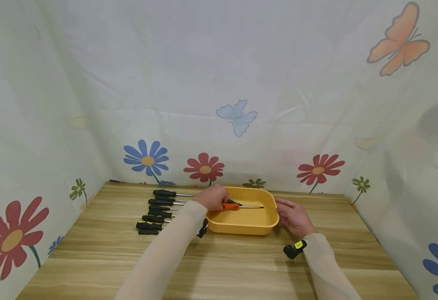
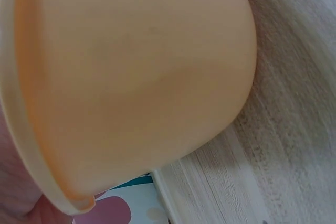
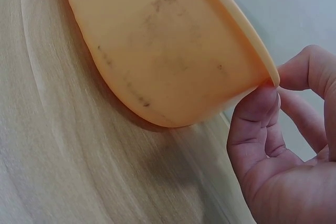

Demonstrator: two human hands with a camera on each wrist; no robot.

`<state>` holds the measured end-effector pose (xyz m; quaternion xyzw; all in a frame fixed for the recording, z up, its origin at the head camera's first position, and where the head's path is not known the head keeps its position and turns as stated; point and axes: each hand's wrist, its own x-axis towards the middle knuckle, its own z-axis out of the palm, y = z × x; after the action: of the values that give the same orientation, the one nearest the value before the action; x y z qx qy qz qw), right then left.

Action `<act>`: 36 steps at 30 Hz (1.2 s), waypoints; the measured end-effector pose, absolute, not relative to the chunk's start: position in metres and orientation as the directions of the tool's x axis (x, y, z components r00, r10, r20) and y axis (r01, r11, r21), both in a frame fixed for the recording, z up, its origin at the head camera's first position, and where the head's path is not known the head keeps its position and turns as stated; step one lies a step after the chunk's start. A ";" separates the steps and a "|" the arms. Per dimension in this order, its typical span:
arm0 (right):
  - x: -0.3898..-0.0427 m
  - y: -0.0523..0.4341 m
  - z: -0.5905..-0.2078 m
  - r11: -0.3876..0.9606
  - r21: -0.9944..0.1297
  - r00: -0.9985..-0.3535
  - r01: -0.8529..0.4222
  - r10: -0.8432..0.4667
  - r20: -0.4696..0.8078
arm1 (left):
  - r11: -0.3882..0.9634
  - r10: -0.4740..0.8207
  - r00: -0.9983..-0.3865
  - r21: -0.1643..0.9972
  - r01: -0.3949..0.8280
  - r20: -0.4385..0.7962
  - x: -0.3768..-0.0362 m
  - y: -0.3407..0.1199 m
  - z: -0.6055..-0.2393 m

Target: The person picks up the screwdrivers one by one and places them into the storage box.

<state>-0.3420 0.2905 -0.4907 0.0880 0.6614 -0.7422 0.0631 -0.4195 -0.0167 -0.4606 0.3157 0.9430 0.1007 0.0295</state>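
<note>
My left hand (image 1: 214, 197) is curled round the orange handle of a screwdriver (image 1: 237, 206), holding it over the yellow tray (image 1: 241, 227) with the shaft pointing right across the basin; my right hand (image 1: 294, 216) steadies the tray's right rim, thumb and fingertips (image 3: 257, 114) touching the edge, otherwise loose. I judge I am at the step of setting this tool down inside; next I would lower it to the floor of the tray and let go, keeping the tip clear of the far wall. A row of black-handled screwdrivers (image 1: 158, 210) lies just left of the tray; the table (image 1: 91, 250) is pale striped wood; flowered and butterfly-printed cloth (image 1: 219, 83) hangs all round.
</note>
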 end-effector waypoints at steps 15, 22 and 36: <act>-0.344 0.287 -0.489 -0.116 -0.970 -0.976 0.212 0.022 -0.216 | 0.793 0.589 -0.808 0.170 0.585 0.031 -0.420 -0.020 -0.458; -0.343 0.287 -0.489 -0.111 -0.970 -0.975 0.217 0.030 -0.221 | 0.741 0.646 -0.760 0.185 0.646 0.065 -0.418 -0.028 -0.453; -0.343 0.289 -0.491 -0.077 -0.973 -0.974 0.218 0.045 -0.221 | 0.694 0.648 -0.748 0.293 0.658 0.146 -0.405 -0.062 -0.445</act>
<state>-0.3429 0.2890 -0.4909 0.0970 0.6767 -0.7275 0.0593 -0.4048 -0.0621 -0.4452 0.3548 0.9201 0.1654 -0.0154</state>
